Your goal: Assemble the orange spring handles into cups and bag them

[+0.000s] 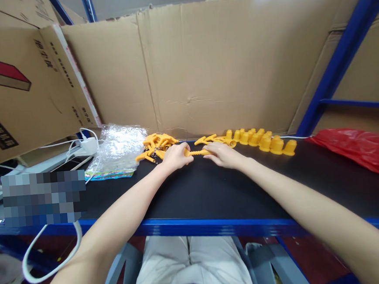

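Clock directions were taken from the held piece, twelve pointing away from the person. The task's thing, a yellow ribbed plastic stem point(197, 152), lay crosswise between the two hands, above the black mat point(193, 194). The left hand point(176, 157) was at nine o'clock, thumb and curled fingers pinching the stem's wider end. The right hand point(221, 154) was at three o'clock, thumb and fingertips pinching the opposite end; its remaining fingers were bent, their exact contact not discernible.

A tangled pile of yellow plastic pieces point(158, 141) with small metal links lay at ten o'clock, just beyond the left hand. Further yellow slender pieces point(210, 138) lay at one o'clock, near the right hand. Yellow flanged plastic cups point(266, 143) stood in rows between two and three o'clock. A red plastic bag point(364, 151) was noted well apart at three o'clock, and a clear plastic bag point(119, 143) near ten o'clock, beside the pile.
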### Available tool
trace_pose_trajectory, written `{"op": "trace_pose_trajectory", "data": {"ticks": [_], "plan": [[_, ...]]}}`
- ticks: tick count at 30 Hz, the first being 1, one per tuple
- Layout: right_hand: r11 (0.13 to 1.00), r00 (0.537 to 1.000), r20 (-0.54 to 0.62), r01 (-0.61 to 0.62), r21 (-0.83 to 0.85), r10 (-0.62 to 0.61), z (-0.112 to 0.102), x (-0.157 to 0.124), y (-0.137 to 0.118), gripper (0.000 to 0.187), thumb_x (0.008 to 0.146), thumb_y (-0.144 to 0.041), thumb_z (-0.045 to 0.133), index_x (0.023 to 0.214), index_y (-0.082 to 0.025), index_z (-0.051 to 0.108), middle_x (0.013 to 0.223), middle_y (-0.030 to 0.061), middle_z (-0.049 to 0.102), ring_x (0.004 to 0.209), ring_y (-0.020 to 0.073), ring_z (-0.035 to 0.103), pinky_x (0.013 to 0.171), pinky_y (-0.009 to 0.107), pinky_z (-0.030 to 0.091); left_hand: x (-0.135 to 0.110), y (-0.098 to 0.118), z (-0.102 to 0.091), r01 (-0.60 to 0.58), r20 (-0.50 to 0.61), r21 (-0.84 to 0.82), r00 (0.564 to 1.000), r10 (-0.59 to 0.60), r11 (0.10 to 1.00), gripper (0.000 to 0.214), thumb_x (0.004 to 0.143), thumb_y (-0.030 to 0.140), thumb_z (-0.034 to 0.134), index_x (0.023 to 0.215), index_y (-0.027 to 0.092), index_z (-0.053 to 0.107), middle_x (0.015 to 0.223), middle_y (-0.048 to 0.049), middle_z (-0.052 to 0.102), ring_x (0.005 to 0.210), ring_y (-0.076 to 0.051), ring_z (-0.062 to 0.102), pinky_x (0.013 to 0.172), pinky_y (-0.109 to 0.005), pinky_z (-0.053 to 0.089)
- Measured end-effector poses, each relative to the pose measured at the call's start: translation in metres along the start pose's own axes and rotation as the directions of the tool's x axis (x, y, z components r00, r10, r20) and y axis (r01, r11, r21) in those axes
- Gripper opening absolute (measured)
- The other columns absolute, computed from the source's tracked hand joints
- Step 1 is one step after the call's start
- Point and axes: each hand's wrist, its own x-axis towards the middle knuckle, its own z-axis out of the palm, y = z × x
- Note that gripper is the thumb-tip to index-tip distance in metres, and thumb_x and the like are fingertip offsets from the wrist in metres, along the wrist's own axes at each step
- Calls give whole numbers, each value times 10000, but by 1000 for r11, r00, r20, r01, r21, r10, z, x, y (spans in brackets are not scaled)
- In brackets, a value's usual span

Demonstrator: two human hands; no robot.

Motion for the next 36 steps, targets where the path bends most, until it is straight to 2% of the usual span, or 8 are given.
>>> {"op": "trace_pose_trajectory", "data": {"ticks": [8,11,15,18,20,28,32,36], "plan": [[977,989,81,-133,168,121,-13,2,-2,234,854,-322,470,938,-148,602,875,78,641,759,170,566,705,280,405,-4,9,-6,-57,-60,49,996,60,997,284,665,265,562,942,215,593,756,-13,642,687,-169,587,615,-249,403],[980,986,124,-129,149,111,-13,2,-1,270,865,-341,450,983,-154,605,900,73,651,753,162,572,696,273,393,-3,9,-5,-37,-39,31,999,38,999,283,650,271,570,927,216,595,745,-14,638,689,-172,581,611,-250,402],[974,980,156,-91,-208,125,-8,6,-6,277,823,-328,514,975,-124,624,941,125,656,883,243,573,787,352,337,1,7,-1,28,47,-32,999,-27,999,257,608,292,599,852,211,605,724,-13,630,683,-171,569,593,-246,399],[849,956,138,-158,-505,260,-2,14,-15,215,806,-159,464,854,-59,648,843,188,659,847,287,587,790,400,305,3,8,-1,65,80,-67,995,-60,996,249,596,295,606,827,201,610,727,-17,629,684,-170,568,592,-247,401],[794,935,129,-201,-574,330,0,19,-20,234,770,-79,426,802,-49,656,788,198,661,791,278,605,783,401,310,4,8,-2,69,75,-74,995,-64,995,244,599,286,604,828,200,612,727,-17,629,685,-172,570,596,-251,403],[801,878,204,-271,-534,433,-6,19,-19,253,729,-184,469,839,-89,677,828,188,672,772,283,632,658,346,424,0,16,-8,17,48,0,999,-17,1000,280,642,285,597,910,203,594,711,-23,621,698,-188,580,624,-269,412],[848,862,274,-275,-453,426,-12,16,-13,260,727,-211,477,853,-101,676,838,174,669,759,275,629,641,340,440,-5,24,-11,-77,-4,51,997,77,996,289,668,251,570,954,201,573,810,-42,630,743,-191,585,640,-268,414],[884,798,403,-326,-335,447,-11,11,-9,220,716,-196,483,791,-130,679,770,131,668,669,234,625,585,306,431,-6,27,-7,-129,-4,62,992,129,990,295,668,247,562,960,204,573,854,-48,627,766,-191,582,647,-266,415]]}}
